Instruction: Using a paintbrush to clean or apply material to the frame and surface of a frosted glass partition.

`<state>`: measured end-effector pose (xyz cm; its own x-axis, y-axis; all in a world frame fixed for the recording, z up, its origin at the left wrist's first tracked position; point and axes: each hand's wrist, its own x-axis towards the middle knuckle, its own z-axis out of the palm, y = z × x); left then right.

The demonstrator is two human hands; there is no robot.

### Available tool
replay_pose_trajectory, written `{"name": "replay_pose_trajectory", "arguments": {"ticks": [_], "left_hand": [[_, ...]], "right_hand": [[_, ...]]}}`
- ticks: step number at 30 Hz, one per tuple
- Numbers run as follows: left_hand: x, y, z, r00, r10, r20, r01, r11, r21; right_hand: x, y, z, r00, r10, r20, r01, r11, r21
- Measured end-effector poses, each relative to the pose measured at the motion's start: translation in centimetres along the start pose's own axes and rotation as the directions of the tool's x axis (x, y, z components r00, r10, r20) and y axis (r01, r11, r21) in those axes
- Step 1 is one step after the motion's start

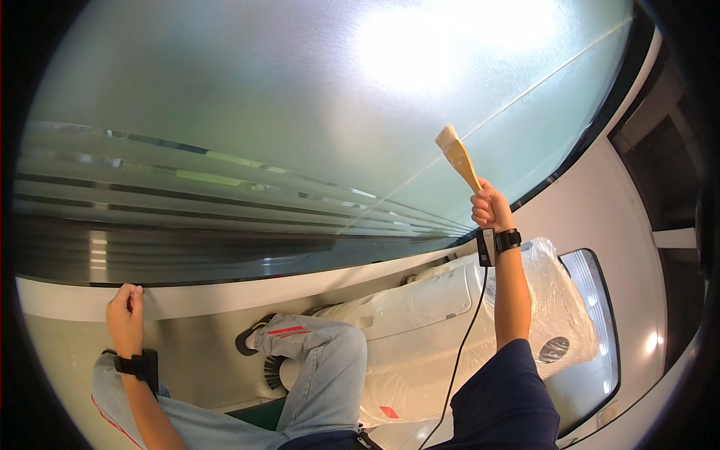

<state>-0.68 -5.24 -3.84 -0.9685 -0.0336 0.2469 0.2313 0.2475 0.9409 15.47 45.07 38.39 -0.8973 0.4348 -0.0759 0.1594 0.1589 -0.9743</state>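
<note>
My right hand point(488, 204) grips the yellow handle of a flat paintbrush point(459, 158), pale bristles upward, over a large frosted glass panel point(285, 90). A thin pale line crosses the glass near the brush, and dark clear stripes run along its lower part. Whether the bristles touch the glass cannot be told. My left hand point(125, 315) is closed at the white ledge point(202, 300) below the glass's dark edge, fingertips pinched at that edge; what they hold, if anything, is too small to make out. Both wrists wear black straps, the right with a small device and cable.
Below the ledge are my bent legs point(322, 360) in light jeans and a bulky white unit point(420, 330) wrapped in clear plastic. A curved white wall point(630, 247) with a small rounded window point(600, 315) and a dark window point(652, 172) stands at the right.
</note>
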Motion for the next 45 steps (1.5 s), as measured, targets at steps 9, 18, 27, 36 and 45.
{"name": "replay_pose_trajectory", "arguments": {"ticks": [9,18,27,36,45], "left_hand": [[0.1,-0.4,-0.2,1.0,0.007,-0.005,-0.007,1.0,0.018],[0.1,-0.3,-0.2,1.0,-0.019,0.025,0.018,1.0,0.02],[0.0,-0.3,-0.5,1.0,0.002,0.022,-0.002,1.0,0.028],[0.2,-1.1,0.1,1.0,-0.02,0.02,0.02,1.0,-0.024],[-0.2,-1.1,-0.7,1.0,0.016,-0.015,-0.015,0.998,0.053]], "right_hand": [[1.1,2.8,-4.0,0.943,0.133,-0.306,-0.109,0.99,0.094],[0.5,5.7,2.7,0.979,0.201,-0.012,-0.201,0.977,-0.073],[1.7,8.6,-3.2,0.83,0.198,-0.522,-0.203,0.978,0.048],[0.8,11.6,4.3,0.979,0.203,-0.004,-0.203,0.978,-0.042],[2.2,12.1,3.1,0.984,0.17,0.049,-0.172,0.985,0.023]]}}
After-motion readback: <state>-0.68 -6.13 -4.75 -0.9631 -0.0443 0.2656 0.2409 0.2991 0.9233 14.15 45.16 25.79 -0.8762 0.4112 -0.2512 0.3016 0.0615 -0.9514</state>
